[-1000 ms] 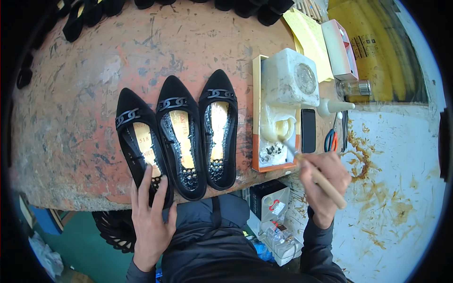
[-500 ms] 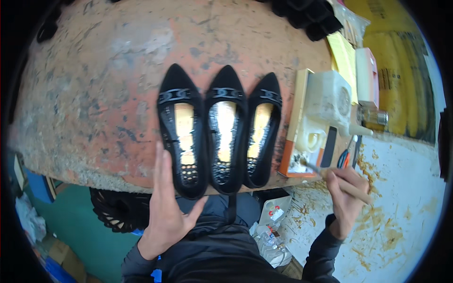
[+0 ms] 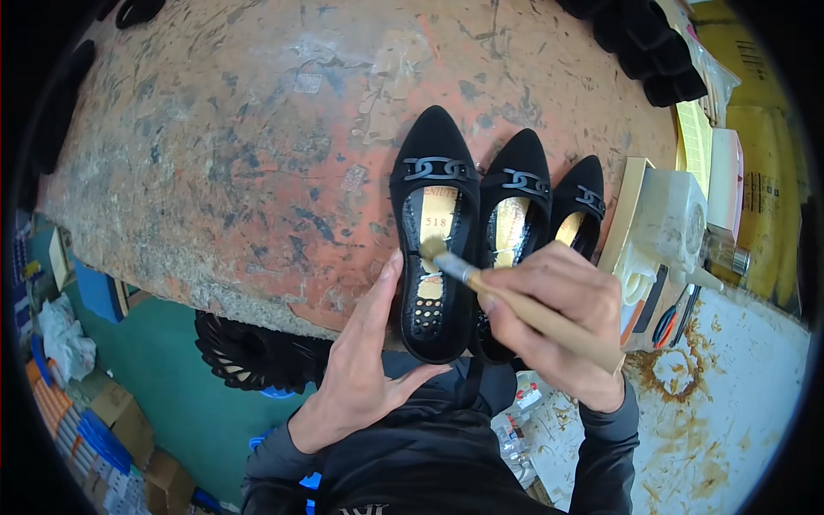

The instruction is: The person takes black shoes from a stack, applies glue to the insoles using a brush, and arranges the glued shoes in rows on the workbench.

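Observation:
Three black pointed flat shoes stand side by side on the table, toes away from me, each with a dark chain-link ornament across the front. My left hand lies along the near left side of the left shoe, fingers stretched and thumb apart beside its heel. In my right hand is a wooden-handled brush. Its bristles are at the insole inside the left shoe. My right hand partly hides the middle shoe and the right shoe.
A shallow box at the right carries a whitish plastic container with a spout. Scissors lie near the stained white surface. Dark shoes sit at the far right. The worn table has a rough near edge.
My right hand has brought the brush left from the box and container to inside the left shoe. The view has shifted left, and my left hand stays beside that shoe.

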`<control>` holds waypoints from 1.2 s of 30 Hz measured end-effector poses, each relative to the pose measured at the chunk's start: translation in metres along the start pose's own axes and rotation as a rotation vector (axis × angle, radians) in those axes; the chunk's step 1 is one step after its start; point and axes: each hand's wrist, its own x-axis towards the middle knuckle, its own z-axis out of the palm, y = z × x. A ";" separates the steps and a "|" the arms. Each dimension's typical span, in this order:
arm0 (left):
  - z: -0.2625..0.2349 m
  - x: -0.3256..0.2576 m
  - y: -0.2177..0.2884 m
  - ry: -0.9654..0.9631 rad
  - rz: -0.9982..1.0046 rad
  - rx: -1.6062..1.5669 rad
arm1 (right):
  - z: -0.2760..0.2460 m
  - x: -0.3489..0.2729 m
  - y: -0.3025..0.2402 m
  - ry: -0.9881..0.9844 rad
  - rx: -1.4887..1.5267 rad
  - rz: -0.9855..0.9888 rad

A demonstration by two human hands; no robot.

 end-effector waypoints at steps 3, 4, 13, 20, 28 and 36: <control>-0.003 0.000 0.000 -0.018 -0.006 -0.001 | -0.001 -0.005 -0.011 -0.125 0.025 0.031; -0.004 0.001 0.001 -0.024 -0.005 -0.002 | 0.001 -0.008 -0.011 -0.224 0.065 0.022; -0.004 0.001 0.001 -0.027 0.005 0.016 | -0.004 0.009 -0.007 -0.163 -0.158 -0.070; -0.001 0.001 0.001 -0.026 0.004 -0.002 | 0.038 0.013 0.037 0.119 -0.252 -0.276; -0.006 -0.003 0.002 -0.049 -0.029 0.007 | 0.023 -0.045 -0.024 -0.128 -0.170 -0.093; 0.003 -0.002 0.024 0.029 0.019 0.215 | 0.044 0.000 0.020 0.146 -0.258 -0.191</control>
